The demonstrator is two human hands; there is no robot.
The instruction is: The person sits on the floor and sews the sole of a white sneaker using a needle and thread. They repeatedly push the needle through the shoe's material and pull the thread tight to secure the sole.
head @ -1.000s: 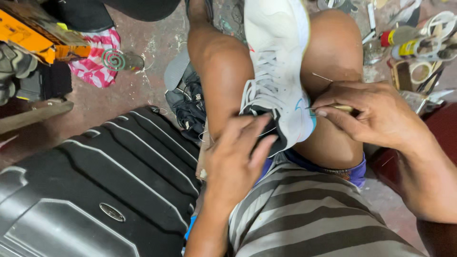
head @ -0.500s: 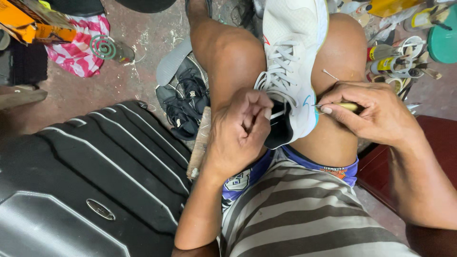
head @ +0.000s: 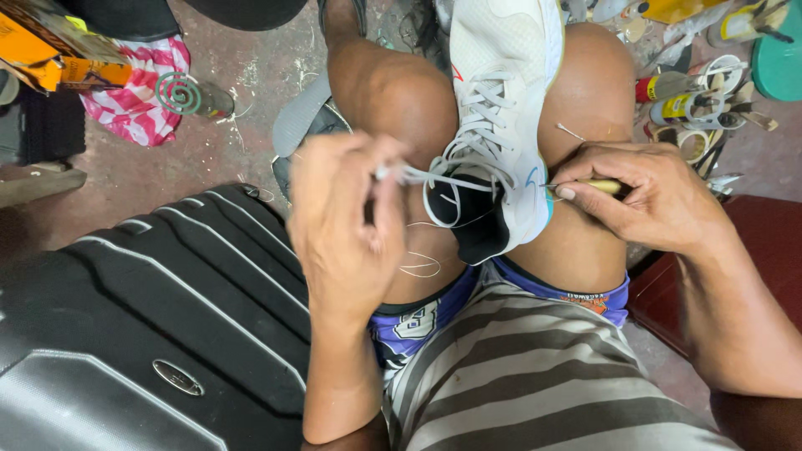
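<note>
A white sneaker (head: pixel 501 92) with white laces and a black lining is clamped between my bare knees, heel toward me. My left hand (head: pixel 347 217) is raised left of the shoe and pinches a thin white thread (head: pixel 434 179) that runs taut to the shoe's opening. My right hand (head: pixel 643 196) grips a wooden-handled awl (head: pixel 597 185) whose metal tip is pressed into the sneaker's right side near the sole. A loose loop of thread lies on my left thigh.
A black ribbed hard-shell suitcase (head: pixel 142 326) lies at the lower left. Glue bottles, tape rolls and tools (head: pixel 693 100) clutter the floor at the upper right. A pink-and-white striped cloth (head: pixel 138 83) and a green coil (head: pixel 178 93) lie at the upper left. A grey sandal (head: pixel 301 125) sits behind my left knee.
My left hand has come out of the shoe's opening and moved left and up, drawing the thread taut. My right hand stays on the awl at the shoe's side.
</note>
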